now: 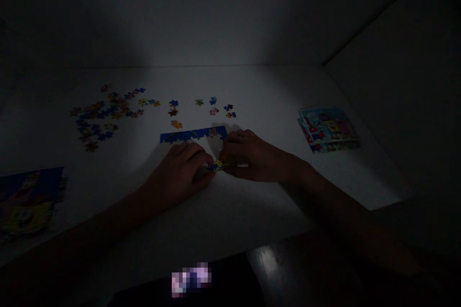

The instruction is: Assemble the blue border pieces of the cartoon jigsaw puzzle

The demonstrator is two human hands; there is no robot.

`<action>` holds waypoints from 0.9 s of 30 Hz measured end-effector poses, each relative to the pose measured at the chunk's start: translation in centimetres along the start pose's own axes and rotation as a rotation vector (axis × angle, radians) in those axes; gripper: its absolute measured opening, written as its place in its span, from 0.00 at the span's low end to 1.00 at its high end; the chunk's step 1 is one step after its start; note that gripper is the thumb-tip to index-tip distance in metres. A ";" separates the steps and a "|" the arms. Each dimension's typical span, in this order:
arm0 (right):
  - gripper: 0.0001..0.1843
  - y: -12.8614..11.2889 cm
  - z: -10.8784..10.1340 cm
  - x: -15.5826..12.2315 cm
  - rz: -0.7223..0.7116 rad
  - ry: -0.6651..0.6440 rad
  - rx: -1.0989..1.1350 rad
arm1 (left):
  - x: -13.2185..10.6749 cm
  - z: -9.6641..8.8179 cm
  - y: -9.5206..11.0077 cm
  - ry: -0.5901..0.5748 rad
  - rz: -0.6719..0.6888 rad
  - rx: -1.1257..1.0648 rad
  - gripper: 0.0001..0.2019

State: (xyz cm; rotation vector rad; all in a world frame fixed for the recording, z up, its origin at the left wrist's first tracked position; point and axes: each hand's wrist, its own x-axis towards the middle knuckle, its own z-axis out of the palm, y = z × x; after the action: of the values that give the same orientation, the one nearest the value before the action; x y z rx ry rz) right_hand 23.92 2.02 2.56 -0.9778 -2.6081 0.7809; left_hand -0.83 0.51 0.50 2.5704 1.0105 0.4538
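The scene is very dark. My left hand [182,168] and my right hand [252,153] rest on a white table [273,100], fingertips meeting over a small yellow-and-blue puzzle piece [220,165]. Both hands pinch that piece between curled fingers. Just beyond my hands lies a joined blue strip of puzzle edge [192,134]. Several loose puzzle pieces [104,115] are scattered farther back on the left, with a few more pieces [216,108] behind the strip.
A colourful puzzle box or picture [327,128] lies at the right of the table. A partly built blue-and-yellow puzzle section [27,199] sits at the left edge. Dark floor [273,268] shows beyond the table's near edge.
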 end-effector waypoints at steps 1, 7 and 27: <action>0.06 0.0 0.0 0.0 0.001 0.002 0.001 | 0.0 0.0 0.0 0.007 0.004 0.002 0.05; 0.06 -0.1 -0.2 0.0 -0.007 -0.005 -0.006 | 0.0 0.1 -0.1 0.021 0.031 0.012 0.07; 0.05 -0.1 -0.3 0.1 -0.025 -0.012 0.011 | -0.2 0.0 -0.2 0.025 0.028 -0.003 0.11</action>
State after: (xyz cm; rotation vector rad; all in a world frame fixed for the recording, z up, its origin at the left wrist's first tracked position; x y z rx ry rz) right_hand 23.85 2.13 2.89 -0.9387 -2.6179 0.7968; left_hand -1.11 0.46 0.42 2.5848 0.9829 0.4950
